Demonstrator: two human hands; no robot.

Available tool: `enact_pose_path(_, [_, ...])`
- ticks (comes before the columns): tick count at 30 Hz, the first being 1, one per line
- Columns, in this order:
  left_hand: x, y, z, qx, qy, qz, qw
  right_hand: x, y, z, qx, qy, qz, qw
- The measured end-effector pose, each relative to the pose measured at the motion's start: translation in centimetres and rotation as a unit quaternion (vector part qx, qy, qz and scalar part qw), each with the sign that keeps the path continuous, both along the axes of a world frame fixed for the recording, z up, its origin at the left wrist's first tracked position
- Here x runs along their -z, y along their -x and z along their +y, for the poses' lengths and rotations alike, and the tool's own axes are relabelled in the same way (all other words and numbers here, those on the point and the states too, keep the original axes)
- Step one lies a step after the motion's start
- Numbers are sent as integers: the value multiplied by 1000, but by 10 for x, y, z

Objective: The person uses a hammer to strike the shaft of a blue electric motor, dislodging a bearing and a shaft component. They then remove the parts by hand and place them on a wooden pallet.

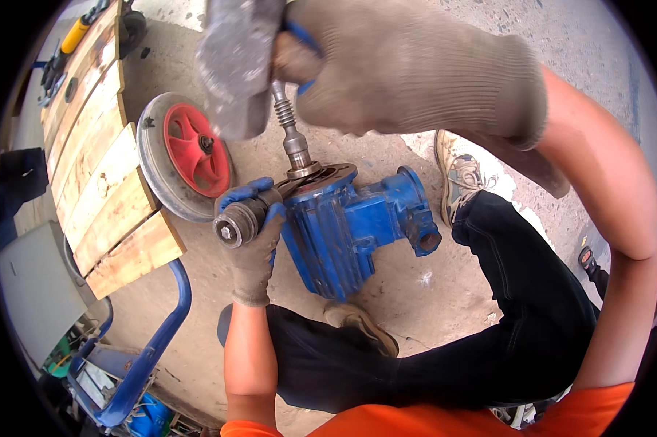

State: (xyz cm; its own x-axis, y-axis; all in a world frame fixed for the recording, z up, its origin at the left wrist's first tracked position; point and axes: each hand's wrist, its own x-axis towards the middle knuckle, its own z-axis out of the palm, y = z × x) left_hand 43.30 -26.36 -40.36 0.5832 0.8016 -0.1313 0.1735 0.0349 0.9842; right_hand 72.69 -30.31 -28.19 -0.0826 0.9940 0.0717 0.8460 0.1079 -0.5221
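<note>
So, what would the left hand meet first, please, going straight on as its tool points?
The tool in the left hand would probably meet the shaft first; whether they already touch is unclear.

A slatted wooden cart [103,189] stands on a pale, worn floor [445,298], probably concrete.

Bright light — right hand [372,65] blurred — edges bowed, corners black.

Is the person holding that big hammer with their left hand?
No, the right hand grips the hammer, while the left hand holds a round-ended metal tool.
</note>
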Motion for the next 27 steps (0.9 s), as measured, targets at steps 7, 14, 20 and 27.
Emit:
enact_pose_path(7, [-31,7,22,-33,-9,-1,999,31,-48,-116,388,302,94,866])
enact_pose_path(14, [-21,3,18,-39,-6,0,999,71,-46,-155,419,332,153,831])
enact_pose_path(20, [-15,-5,13,35,-32,61,997,86,-30,-164,363,281,103,882])
enact_pose_path(27, [-10,2,1,61,-103,87,989,90,-17,-171,312,248,93,913])
